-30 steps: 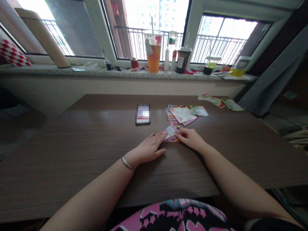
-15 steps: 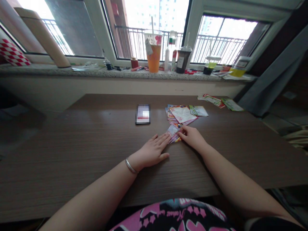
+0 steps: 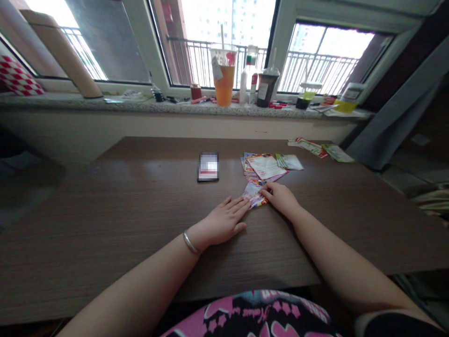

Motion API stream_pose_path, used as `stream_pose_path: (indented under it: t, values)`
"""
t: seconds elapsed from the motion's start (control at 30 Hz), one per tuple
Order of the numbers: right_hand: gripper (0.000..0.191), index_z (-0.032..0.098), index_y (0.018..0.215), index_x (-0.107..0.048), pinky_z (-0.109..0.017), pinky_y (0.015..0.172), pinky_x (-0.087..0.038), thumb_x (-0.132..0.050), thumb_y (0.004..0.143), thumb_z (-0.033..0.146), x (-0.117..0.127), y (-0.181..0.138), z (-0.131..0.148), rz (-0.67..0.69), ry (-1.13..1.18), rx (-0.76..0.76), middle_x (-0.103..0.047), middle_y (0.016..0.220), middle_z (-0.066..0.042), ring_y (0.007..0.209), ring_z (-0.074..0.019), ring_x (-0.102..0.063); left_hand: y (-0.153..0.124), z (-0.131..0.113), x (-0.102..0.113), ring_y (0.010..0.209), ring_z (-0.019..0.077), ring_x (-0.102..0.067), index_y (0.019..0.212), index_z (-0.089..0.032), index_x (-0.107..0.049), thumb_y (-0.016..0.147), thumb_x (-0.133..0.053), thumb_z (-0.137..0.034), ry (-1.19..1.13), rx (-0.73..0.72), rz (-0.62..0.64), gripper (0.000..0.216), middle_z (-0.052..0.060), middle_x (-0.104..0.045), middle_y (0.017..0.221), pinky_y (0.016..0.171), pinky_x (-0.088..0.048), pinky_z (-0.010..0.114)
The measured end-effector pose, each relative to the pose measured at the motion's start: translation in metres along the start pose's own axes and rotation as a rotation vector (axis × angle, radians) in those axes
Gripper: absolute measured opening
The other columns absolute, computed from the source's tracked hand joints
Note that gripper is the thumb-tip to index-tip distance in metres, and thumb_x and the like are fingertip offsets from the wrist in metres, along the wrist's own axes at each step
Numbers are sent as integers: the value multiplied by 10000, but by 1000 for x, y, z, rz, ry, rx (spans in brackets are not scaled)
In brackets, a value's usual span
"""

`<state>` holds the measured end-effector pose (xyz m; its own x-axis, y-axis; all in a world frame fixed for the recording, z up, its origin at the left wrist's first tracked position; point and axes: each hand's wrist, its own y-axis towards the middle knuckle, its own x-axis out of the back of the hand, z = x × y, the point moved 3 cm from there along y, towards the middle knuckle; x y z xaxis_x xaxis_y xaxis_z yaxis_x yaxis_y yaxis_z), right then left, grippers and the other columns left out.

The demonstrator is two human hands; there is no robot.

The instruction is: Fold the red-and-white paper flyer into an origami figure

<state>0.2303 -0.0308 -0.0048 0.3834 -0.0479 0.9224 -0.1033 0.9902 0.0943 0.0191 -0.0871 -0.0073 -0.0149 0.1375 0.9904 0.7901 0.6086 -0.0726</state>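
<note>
A small colourful printed paper card (image 3: 253, 189), perhaps a ticket, lies flat on the table in front of me. My left hand (image 3: 226, 220) is spread flat, its fingertips resting on the card's lower left part. Over the card's right side, my right hand (image 3: 278, 199) is closed in a pinch, fingertips at the printed surface. Anything between those fingers is too small or hidden to make out. Just beyond the card, a loose pile of printed paper cards (image 3: 266, 166) overlaps, with a green-and-white paper (image 3: 290, 162) on its right.
A phone (image 3: 208, 167) with a blurred screen lies left of the pile. More printed papers (image 3: 310, 147) lie at the table's far right. On the windowsill (image 3: 140, 106) stand a cup of orange drink (image 3: 224, 84), a dark cup (image 3: 267, 89) and bottles. The brown wooden table (image 3: 122, 201) spreads around.
My right fingertips have shifted very slightly over the card, and my left fingertips reach a little further onto it. The pile and phone stay put.
</note>
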Motion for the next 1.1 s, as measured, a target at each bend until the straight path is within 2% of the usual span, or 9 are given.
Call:
stream_pose_path:
  t: [0.3, 0.53, 0.7, 0.9, 1.1]
  values:
    - [182, 228, 887, -657, -255, 664, -373, -529, 895, 356, 2, 0, 3, 28, -83, 1, -708, 938, -43, 823, -190, -621, -1, 0, -3, 1464, 202, -139, 1508, -154, -165, 978, -364, -445, -11, -13, -31, 637, 99, -152, 1581, 1180, -113, 383]
    - [177, 223, 886, -629, -257, 649, -354, -512, 903, 354, 3, 0, 4, 40, -105, 9, -701, 958, -49, 839, -197, -618, -2, 5, 1, 1456, 198, -180, 1489, -185, -245, 974, -389, -437, -62, -60, -82, 591, 83, -219, 1570, 1175, -145, 376]
    - [189, 215, 869, -621, -257, 634, -339, -500, 907, 356, 4, -3, -5, 67, -141, -13, -698, 936, -63, 823, -197, -612, -3, 12, 4, 1439, 192, -233, 1468, -231, -311, 970, -429, -387, -118, -102, -97, 535, 37, -284, 1554, 1170, -186, 356]
    - [224, 204, 821, -617, -248, 646, -350, -487, 911, 364, 6, -4, -15, 81, -102, -32, -690, 887, -60, 779, -172, -605, -6, 8, 9, 1428, 255, -249, 1495, -311, -226, 948, -483, -361, -118, -104, -63, 607, -19, -275, 1558, 1148, -222, 430]
    - [199, 202, 844, -621, -261, 668, -372, -488, 906, 335, 6, -4, -14, 69, -133, -32, -677, 892, -64, 794, -180, -602, -9, 1, 8, 1429, 281, -228, 1505, -298, -174, 941, -479, -424, -27, -80, -68, 653, -3, -235, 1573, 1136, -203, 481]
